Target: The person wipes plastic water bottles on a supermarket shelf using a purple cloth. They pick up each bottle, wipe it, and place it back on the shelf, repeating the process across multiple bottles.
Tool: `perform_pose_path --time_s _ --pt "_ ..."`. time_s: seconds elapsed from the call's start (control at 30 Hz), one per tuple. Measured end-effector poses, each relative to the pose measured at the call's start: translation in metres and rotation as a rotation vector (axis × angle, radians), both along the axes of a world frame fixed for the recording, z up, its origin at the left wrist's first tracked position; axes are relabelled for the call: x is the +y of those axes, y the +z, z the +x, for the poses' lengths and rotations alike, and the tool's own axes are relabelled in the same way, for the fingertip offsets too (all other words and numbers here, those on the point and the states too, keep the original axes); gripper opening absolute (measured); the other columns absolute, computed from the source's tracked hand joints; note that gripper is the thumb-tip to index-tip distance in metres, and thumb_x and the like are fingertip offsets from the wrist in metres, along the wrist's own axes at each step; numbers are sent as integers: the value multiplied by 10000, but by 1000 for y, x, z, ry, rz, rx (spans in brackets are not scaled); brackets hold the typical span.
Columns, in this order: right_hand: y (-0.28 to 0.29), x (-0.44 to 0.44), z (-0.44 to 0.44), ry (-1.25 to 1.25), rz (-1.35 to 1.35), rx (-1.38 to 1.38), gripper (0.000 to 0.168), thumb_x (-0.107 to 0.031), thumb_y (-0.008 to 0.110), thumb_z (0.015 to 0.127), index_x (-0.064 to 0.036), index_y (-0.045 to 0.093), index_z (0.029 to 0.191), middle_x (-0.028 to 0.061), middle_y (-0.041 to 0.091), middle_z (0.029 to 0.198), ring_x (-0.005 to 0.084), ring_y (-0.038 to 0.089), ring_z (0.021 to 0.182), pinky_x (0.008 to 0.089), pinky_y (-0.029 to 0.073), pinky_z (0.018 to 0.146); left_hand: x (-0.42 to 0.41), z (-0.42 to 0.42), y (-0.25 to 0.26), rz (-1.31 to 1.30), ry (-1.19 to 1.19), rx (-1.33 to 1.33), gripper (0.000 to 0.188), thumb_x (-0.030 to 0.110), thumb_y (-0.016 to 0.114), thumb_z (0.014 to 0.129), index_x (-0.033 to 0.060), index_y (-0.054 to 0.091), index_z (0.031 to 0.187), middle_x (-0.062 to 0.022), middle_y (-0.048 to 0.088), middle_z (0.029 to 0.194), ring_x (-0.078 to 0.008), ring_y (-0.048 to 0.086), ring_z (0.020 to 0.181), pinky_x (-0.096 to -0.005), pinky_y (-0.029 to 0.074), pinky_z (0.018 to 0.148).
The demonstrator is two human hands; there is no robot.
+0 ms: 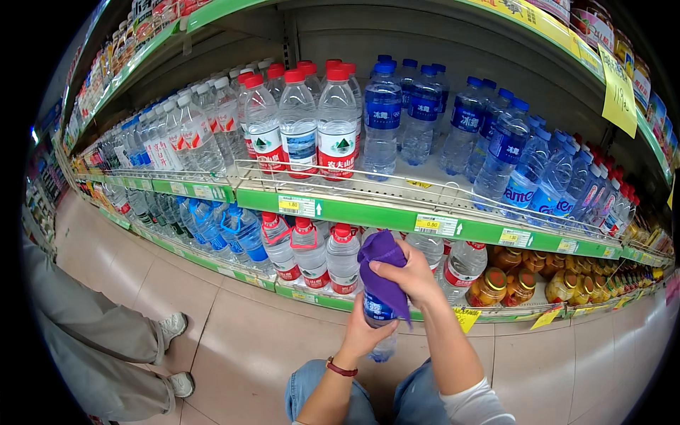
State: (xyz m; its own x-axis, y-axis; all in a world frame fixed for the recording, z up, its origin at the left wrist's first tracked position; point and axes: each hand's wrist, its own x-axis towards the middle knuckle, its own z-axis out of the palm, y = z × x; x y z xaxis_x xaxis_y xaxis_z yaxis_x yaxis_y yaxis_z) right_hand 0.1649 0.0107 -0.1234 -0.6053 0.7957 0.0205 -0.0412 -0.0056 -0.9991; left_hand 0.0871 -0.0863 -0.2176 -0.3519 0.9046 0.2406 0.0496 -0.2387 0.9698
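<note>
Upright in front of my knees is a clear plastic water bottle with a blue label [378, 308]. My left hand [358, 332] is wrapped around its lower half, with a dark red band on the wrist. My right hand [411, 273] presses a purple cloth [383, 257] over the bottle's top and upper side, so the cap is hidden. On the shelf just beyond stand similar blue-capped bottles [383, 114], and to their left are red-capped water bottles [337, 125].
A low wire rail [350, 172] runs along the green-edged shelf. Large handled water bottles [342, 257] and jars of preserved fruit [487, 287] fill the shelf below. At the left, a person in grey trousers [101, 340] stands on the tiled floor [255, 340].
</note>
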Motion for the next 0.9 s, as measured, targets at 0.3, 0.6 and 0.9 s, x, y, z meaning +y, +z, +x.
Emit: perform_pose_path --time_s 0.3,0.6,0.9 --pt "-34 1 -13 394 -683 502 571 -247 614 621 20 410 1083 146 527 880 310 515 915 408 398 860 -14 5 -26 61 -1154 -1328 788 522 654 569 -9 396 1091 -157 537 845 -250 572 656 -311 474 587" --pt "-45 -6 -21 -305 343 -197 601 -190 650 637 41 384 1123 192 507 971 296 507 919 348 416 786 2 3 -12 -318 417 608 778 322 697 586 38 279 1178 -172 574 735 -361 560 674 -414 430 557" --pt "-58 -17 -12 -416 609 -68 755 -137 706 595 5 293 1211 171 444 1058 271 483 956 347 409 805 17 -2 -12 -161 404 489 710 272 682 606 9 328 1162 -167 584 746 -335 579 681 -368 451 585"
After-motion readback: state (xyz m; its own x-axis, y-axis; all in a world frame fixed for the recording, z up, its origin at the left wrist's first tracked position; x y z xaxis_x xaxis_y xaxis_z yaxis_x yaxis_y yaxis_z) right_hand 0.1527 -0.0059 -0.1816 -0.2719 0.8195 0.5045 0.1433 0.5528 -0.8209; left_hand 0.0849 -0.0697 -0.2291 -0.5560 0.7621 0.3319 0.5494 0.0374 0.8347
